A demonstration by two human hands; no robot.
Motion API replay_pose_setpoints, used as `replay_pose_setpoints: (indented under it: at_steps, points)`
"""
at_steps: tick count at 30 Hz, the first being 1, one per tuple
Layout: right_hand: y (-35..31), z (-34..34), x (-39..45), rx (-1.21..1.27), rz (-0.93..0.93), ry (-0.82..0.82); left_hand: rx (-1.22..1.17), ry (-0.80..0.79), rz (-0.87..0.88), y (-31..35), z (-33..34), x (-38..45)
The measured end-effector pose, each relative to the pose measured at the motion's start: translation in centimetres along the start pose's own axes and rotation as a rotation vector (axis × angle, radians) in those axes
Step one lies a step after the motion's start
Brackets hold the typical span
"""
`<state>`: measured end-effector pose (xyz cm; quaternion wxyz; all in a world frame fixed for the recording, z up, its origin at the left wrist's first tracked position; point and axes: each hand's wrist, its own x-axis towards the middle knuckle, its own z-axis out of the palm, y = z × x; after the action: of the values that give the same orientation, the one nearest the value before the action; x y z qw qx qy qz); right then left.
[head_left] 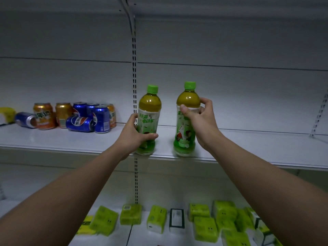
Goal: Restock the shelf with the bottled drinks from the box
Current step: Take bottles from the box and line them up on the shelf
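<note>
Here, a person's two hands set a pair of green-capped tea bottles upright at the front edge of a white metal shelf (248, 146). The left hand (136, 134) was wrapped around the lower label of the left bottle (148, 119), thumb across the front; the right hand (200, 119) pinched the right bottle (186, 121) high up, thumb and fingers closed just under its shoulder. Both bottles appeared full, so they likely carried real weight for their size, with thin plastic walls that would give under a hard squeeze and a glossy sleeve that could slip. The labelled waist, where the left hand sat, looked the surer hold; the high pinch risked tipping. Their bases stood very close to the lip of the shelf, and a push rearward seemed wise. The shelf surface was smooth and largely bare to the right. To the left, well apart, stood a cluster of orange and blue cans (71, 116), two of them lying on their sides. Green tissue packs (205, 226) lay on the shelf below. The box was not visible.
</note>
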<state>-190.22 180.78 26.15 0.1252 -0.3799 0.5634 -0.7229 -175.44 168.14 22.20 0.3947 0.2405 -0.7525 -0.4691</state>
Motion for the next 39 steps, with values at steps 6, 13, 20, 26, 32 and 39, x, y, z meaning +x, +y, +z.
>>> replay_pose_setpoints:
  at_steps: [6, 13, 20, 26, 32, 39]
  points:
    - [2.0, 0.8, 1.7, -0.061, 0.02, -0.037, -0.058, -0.015, -0.045, -2.1, 0.5, 2.4]
    - [1.9, 0.8, 1.6, -0.139, 0.049, -0.136, -0.07, -0.067, -0.098, -2.2, 0.4, 2.9]
    - [1.7, -0.9, -0.5, -0.388, 0.129, -0.267, 0.074, -0.058, -0.095, -1.8, 0.7, 1.5]
    - [3.6, -0.6, -1.0, -0.495, 0.124, -0.227, 0.136, -0.053, -0.096, -2.0, 0.8, 0.9]
    - [5.1, 1.3, 1.5, -0.567, 0.109, -0.208, 0.166, -0.016, -0.114, -3.3, 0.1, 3.1]
    - [8.3, 4.5, 6.3, -0.604, 0.092, -0.187, 0.141, 0.059, -0.143, -6.6, -0.8, 7.3]
